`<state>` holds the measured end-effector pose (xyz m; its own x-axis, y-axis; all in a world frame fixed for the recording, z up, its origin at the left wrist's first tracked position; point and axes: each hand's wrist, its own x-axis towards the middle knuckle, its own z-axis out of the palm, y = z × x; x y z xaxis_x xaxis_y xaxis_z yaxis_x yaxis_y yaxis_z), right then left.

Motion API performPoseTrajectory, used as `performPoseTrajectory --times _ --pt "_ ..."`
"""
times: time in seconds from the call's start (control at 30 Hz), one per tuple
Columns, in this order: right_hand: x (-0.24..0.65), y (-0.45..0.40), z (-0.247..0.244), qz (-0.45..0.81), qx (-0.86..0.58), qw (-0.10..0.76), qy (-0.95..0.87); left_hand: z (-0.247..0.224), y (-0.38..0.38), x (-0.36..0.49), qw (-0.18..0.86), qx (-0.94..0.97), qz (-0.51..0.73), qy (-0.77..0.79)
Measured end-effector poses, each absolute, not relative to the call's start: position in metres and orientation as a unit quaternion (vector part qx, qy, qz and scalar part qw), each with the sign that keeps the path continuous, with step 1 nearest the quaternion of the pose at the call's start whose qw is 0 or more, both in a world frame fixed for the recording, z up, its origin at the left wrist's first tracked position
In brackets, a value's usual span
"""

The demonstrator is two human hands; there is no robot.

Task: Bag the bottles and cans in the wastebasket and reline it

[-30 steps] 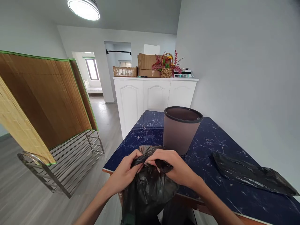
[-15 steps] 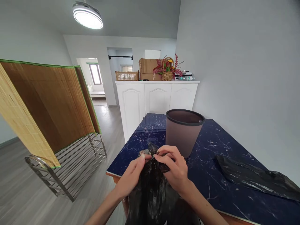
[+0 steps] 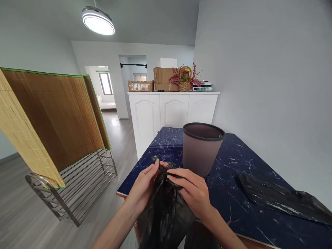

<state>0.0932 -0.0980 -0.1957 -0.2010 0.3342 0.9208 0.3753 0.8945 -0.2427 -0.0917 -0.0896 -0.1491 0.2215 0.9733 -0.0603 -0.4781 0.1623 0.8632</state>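
A black plastic garbage bag (image 3: pixel 166 214) hangs in front of me at the table's near edge, its neck gathered and twisted at the top. My left hand (image 3: pixel 145 181) pinches one end of the gathered plastic between thumb and fingers. On the other side of the neck, my right hand (image 3: pixel 193 188) is closed on the plastic, its fingertips close to the left ones. Part of the bag's top is hidden behind my fingers. Just beyond my hands stands an upright brownish trash can (image 3: pixel 201 152) with a black rim.
A second black plastic bag (image 3: pixel 282 197) lies flattened on the right of the dark blue marbled table (image 3: pixel 228 204). Left of the table is a metal rack (image 3: pixel 85 180) draped with a bamboo mat (image 3: pixel 57 117). Behind stands a white cabinet (image 3: pixel 173 109) bearing cardboard boxes (image 3: pixel 166 76) and a flower basket (image 3: pixel 184 84).
My left hand has shifted slightly left and up, drawing an end of the plastic out to the left. The right hand's fingers have straightened over the neck. The view has tilted a little.
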Motion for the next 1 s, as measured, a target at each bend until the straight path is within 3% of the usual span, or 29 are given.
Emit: performPoseTrajectory --times 0.27,0.57,0.7,1.0 --pt "0.111 -0.137 -0.242 0.075 -0.347 0.606 -0.711 -0.17 -0.079 -0.135 0.639 0.285 0.626 0.345" --pt "0.117 -0.135 -0.24 0.135 -0.446 0.559 -0.686 -0.178 -0.085 -0.126 0.621 0.204 0.686 0.32" --pt "0.098 -0.145 -0.226 0.101 -0.477 0.54 -0.686 -0.178 -0.086 -0.113 0.605 0.164 0.717 0.306" --pt "0.052 -0.123 -0.222 0.01 -0.477 0.412 -0.776 -0.184 -0.079 -0.105 0.598 0.17 0.725 0.297"
